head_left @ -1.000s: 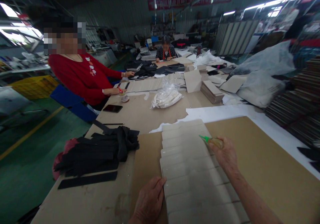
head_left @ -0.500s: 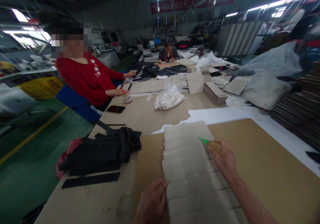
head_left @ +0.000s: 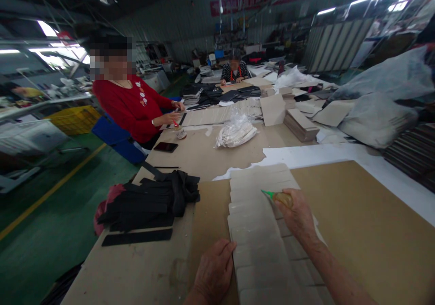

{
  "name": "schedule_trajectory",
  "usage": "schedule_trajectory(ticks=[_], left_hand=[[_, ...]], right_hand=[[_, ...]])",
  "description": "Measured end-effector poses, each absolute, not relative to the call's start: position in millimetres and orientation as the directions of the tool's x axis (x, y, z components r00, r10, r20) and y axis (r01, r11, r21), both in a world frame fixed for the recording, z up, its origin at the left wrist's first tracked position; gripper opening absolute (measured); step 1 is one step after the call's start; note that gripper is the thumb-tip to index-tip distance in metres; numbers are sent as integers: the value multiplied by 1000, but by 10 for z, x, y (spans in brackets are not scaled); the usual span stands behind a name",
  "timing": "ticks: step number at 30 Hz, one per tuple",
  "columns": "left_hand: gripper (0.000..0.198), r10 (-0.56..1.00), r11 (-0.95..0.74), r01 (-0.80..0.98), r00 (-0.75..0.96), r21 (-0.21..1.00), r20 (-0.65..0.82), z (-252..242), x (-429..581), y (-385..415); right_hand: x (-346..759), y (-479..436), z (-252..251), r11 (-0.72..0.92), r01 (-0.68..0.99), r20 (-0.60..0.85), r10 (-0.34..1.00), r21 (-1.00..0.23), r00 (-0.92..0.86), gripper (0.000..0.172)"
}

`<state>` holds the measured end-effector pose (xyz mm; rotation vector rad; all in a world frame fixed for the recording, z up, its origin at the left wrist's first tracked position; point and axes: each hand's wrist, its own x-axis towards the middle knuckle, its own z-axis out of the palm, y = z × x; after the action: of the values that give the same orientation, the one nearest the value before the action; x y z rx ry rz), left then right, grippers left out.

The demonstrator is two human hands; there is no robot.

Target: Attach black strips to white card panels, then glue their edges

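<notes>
My right hand (head_left: 298, 212) is closed around a small glue bottle (head_left: 284, 200) with a pointed green nozzle. The nozzle tip points left, over the upper part of a row of overlapping beige boards (head_left: 254, 232). Shiny wet-looking marks show along the left part of some boards. At the row's left edge is my left hand (head_left: 215, 268), its fingers bent together and the fingertips against the boards' edge. The undersides of those fingers are hidden. Beneath the row lies a large brown board (head_left: 353, 205).
Black strips (head_left: 146, 205) are heaped on the left, beside a phone (head_left: 166, 147). A clear plastic bag (head_left: 236, 133) and a stack of boards (head_left: 301, 126) lie further off. A co-worker in a red sweater (head_left: 132, 105) stands at the left edge; another person (head_left: 234, 69) works at the far end.
My right hand has drawn the bottle slightly left and down across the boards. My left hand stays at the edge. The view has turned slightly left. The red-sweatered co-worker's hands have come closer together.
</notes>
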<state>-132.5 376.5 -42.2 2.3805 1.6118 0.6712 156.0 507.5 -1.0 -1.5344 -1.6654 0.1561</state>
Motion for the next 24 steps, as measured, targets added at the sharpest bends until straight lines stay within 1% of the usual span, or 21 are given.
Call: schedule_trajectory(ticks=[4,9,14,19,24], left_hand=[[33,919,-383,827,296,412,259,-429,-1322,3763],[35,924,-372,825,290,424,248,-482,-1318,3750],[34,930,-363,818,293,446,220,-454,-1307,3740],[33,929,-369,801,301,471,215,-429,-1307,3751],[33,932,-360,798,291,482,216,-459,-1305,3750]], right_hand=[[1473,5054,18,233,758,487,864,-609,126,33],[1333,5043,50,267,743,466,882,-614,69,29],[1174,5021,64,274,740,478,876,-614,72,29],[989,4991,65,327,717,468,884,-616,-1,23],[885,4986,70,322,706,467,884,-631,14,24]])
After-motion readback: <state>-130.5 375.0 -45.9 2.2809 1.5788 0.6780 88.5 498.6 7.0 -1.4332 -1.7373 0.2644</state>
